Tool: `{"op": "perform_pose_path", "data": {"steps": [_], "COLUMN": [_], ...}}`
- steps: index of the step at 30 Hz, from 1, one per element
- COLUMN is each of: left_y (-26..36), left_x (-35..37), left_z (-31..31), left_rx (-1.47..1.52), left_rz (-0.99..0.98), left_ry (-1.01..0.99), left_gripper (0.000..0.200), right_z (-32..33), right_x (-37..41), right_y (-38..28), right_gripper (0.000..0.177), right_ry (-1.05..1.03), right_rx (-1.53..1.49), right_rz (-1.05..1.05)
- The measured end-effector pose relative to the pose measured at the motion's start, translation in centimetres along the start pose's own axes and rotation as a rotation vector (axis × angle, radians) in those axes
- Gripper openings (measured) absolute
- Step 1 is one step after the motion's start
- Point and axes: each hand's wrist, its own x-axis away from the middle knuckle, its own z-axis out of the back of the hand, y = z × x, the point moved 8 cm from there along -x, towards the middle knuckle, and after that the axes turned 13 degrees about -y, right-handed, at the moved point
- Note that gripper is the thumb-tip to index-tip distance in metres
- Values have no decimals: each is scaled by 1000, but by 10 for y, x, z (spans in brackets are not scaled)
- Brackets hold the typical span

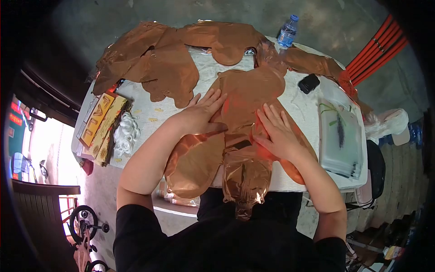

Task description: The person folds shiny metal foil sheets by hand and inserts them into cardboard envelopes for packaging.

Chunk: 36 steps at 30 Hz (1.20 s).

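Observation:
A flat copper-brown foil balloon (247,90) lies across the near middle of the table, its crinkled lower end (247,179) reaching over the front edge. My left hand (201,114) rests palm down on its left side, fingers stretched out toward the far side. Opposite it, my right hand (277,135) presses flat on the balloon's right side with the fingers slightly spread. Neither hand grips anything. Beyond my left hand, more flat brown foil balloons (170,68) are spread in overlapping layers along the far edge.
A water bottle (287,31) stands at the far edge. On the right are a small black object (309,84) and a stack of clear plastic bags (340,140). A printed gold box (99,122) and white curled ribbon (126,132) lie left; red poles (378,50) lean beyond the table.

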Motion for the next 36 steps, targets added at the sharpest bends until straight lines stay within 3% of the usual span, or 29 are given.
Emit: {"op": "perform_pose_path", "data": {"steps": [5, 11, 16, 19, 36], "left_y": [-6, -8, -6, -6, -7], "left_x": [-4, -6, -5, -5, -2], "left_z": [0, 2, 3, 3, 11], "left_rx": [22, 37, 16, -15, 47], "left_rz": [-35, -50, -27, -12, -28], "left_ry": [45, 53, 47, 49, 158], "left_gripper": [98, 100, 94, 90, 77], "right_z": [1, 11, -18, -21, -16], "right_x": [-4, 8, 19, 22, 14], "right_y": [4, -10, -60, -73, -70], "right_gripper": [74, 77, 75, 75, 74], "right_ry": [-14, 136, -4, 31, 59], "right_rx": [25, -9, 29, 54, 85], "right_rz": [-20, 25, 265, 326, 282]}}
